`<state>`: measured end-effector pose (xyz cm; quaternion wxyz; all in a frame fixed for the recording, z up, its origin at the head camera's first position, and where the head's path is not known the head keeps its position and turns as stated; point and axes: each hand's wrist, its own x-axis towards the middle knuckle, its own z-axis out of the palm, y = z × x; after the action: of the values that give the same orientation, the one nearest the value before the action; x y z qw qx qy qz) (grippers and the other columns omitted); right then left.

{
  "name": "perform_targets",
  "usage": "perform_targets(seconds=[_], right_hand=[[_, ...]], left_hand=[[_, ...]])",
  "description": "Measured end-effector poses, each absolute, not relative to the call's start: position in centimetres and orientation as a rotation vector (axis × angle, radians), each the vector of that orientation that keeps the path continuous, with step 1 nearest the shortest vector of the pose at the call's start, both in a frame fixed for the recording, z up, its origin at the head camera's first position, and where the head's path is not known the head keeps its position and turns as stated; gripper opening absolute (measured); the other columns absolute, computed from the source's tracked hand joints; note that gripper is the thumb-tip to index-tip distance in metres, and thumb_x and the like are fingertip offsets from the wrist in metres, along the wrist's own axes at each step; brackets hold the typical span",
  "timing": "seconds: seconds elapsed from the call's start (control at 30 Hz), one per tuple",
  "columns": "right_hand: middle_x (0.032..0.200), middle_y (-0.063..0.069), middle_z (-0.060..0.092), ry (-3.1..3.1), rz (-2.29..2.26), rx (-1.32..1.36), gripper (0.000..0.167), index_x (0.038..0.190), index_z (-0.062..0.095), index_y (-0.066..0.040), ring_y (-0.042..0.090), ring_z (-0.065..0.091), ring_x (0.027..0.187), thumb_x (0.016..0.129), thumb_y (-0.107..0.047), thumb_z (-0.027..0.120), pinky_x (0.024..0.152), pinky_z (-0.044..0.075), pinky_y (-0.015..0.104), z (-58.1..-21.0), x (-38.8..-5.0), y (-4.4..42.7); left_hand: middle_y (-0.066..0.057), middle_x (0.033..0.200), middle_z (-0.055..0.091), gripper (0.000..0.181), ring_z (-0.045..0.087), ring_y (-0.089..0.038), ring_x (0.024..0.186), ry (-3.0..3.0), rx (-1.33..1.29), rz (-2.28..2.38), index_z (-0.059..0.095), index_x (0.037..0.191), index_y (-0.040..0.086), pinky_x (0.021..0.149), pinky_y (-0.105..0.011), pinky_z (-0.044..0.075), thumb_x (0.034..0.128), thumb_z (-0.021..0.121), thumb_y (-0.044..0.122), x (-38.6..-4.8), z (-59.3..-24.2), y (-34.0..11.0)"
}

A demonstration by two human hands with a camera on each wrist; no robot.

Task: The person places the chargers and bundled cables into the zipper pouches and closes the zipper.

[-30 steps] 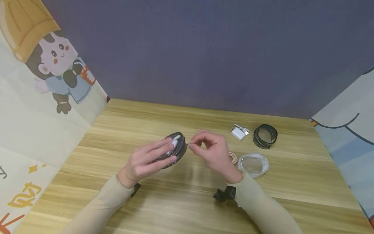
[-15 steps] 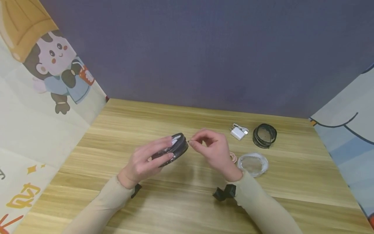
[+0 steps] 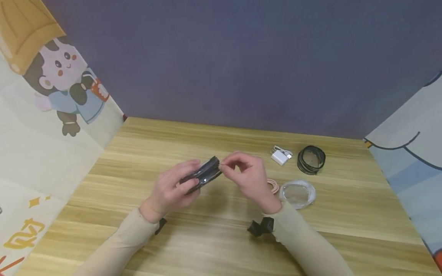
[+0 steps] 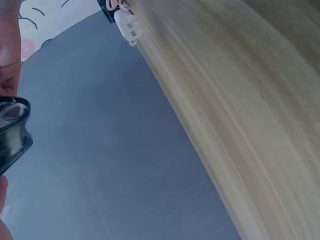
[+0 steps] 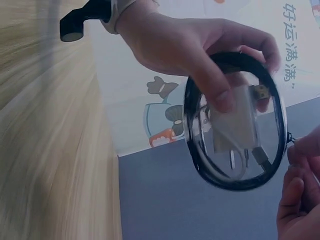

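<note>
A round, black-rimmed clear case is held above the table by my left hand, tilted nearly edge-on in the head view. Through its clear side in the right wrist view, a white charger and a cable show inside the case. My right hand pinches a small zipper pull at the case's right edge, thumb against forefinger. The left wrist view catches only part of the case at its left edge.
On the wooden table, to the right, lie a white charger with cable, a black round case, a clear-white round case and a pink coiled cable. A dark panel stands behind.
The case has turned in my left hand, so its black side edge faces the head view more. My right hand has shifted slightly left, still pinching at the case's edge.
</note>
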<state>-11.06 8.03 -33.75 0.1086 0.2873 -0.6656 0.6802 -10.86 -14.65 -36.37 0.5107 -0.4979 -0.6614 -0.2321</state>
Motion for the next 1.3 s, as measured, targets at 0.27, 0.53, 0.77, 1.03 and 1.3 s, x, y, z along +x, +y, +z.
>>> perform_targets(seconds=[0.27, 0.53, 0.77, 1.03, 1.3], right_hand=[[0.085, 0.018, 0.069, -1.950, 2.032, 0.820, 0.012, 0.086, 0.071, 0.000, 0.019, 0.062, 0.078, 0.081, 0.010, 0.072, 0.067, 0.051, 0.025, -33.7, -10.9, 7.7], [0.084, 0.014, 0.069, -1.938, 2.045, 0.840, 0.017, 0.086, 0.072, -0.005, 0.019, 0.061, 0.077, 0.081, 0.012, 0.072, 0.066, 0.049, 0.025, -33.5, -10.8, 7.5], [0.085, 0.017, 0.069, -1.967, 2.048, 0.825, 0.011, 0.086, 0.071, 0.000, 0.019, 0.063, 0.079, 0.081, 0.010, 0.072, 0.069, 0.054, 0.026, -33.4, -10.6, 7.2], [0.086, 0.017, 0.069, -1.984, 2.048, 0.885, 0.010, 0.086, 0.072, -0.001, 0.021, 0.063, 0.081, 0.083, 0.009, 0.072, 0.073, 0.055, 0.028, -33.4, -10.4, 7.0], [0.084, 0.013, 0.069, -2.009, 1.993, 0.896, 0.010, 0.085, 0.070, 0.000, 0.020, 0.062, 0.076, 0.083, 0.009, 0.072, 0.065, 0.053, 0.026, -33.8, -10.4, 7.2]], left_hand=[[-0.023, 0.106, 0.062, 0.017, 0.070, -0.035, 0.087, -1.651, -1.184, -0.549, 0.054, 0.102, 0.004, 0.072, -0.037, 0.061, 0.0853, 0.057, 0.008, -10.8, -36.8, -14.6], [-0.026, 0.111, 0.062, 0.034, 0.067, -0.034, 0.088, -1.713, -1.183, -0.552, 0.065, 0.118, 0.006, 0.070, -0.037, 0.061, 0.0851, 0.055, 0.006, -10.8, -36.6, -14.4], [-0.025, 0.110, 0.062, 0.017, 0.067, -0.035, 0.090, -1.698, -1.160, -0.569, 0.064, 0.111, 0.006, 0.074, -0.037, 0.061, 0.0950, 0.058, 0.004, -10.8, -36.4, -13.9], [-0.022, 0.115, 0.066, 0.012, 0.068, -0.035, 0.093, -1.737, -1.139, -0.551, 0.064, 0.102, 0.005, 0.075, -0.040, 0.061, 0.0923, 0.058, 0.001, -10.6, -36.1, -13.7], [-0.021, 0.113, 0.068, 0.023, 0.068, -0.035, 0.096, -1.681, -1.170, -0.501, 0.075, 0.112, 0.008, 0.080, -0.040, 0.060, 0.0949, 0.062, 0.002, -10.5, -35.8, -13.9]])
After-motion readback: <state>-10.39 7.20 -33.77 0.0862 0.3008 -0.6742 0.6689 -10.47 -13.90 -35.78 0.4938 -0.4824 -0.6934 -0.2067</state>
